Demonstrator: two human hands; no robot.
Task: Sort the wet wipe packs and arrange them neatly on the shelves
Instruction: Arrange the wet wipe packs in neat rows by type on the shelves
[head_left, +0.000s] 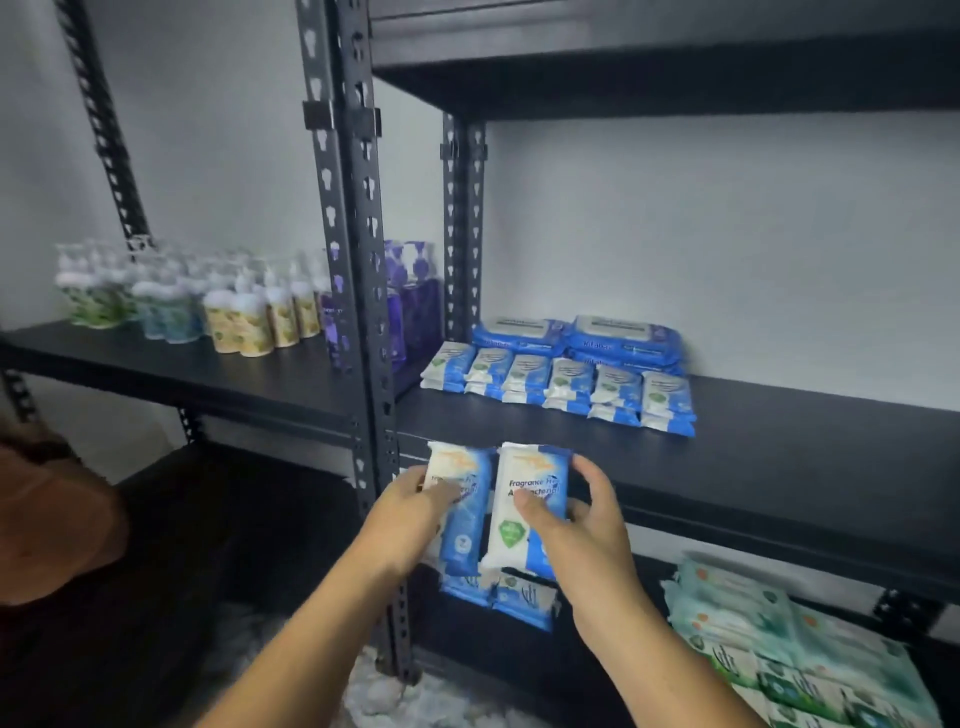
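My left hand (410, 512) grips a small blue-and-white wipe pack (467, 499), and my right hand (576, 525) grips a second one (524, 499) beside it. Both packs are held upright in front of the middle shelf's front edge (727, 499). On that shelf a row of small blue-and-white packs (558, 387) stands in stacks, with larger blue packs (576, 338) piled behind them. More small blue packs (498, 597) lie on the lower shelf, just below my hands.
Green-and-white wipe packs (779, 634) are heaped on the lower shelf at the right. Pump bottles (208, 301) fill the left rack's shelf, purple ones (410, 301) nearest the black upright post (363, 312). The middle shelf's right part (831, 441) is bare.
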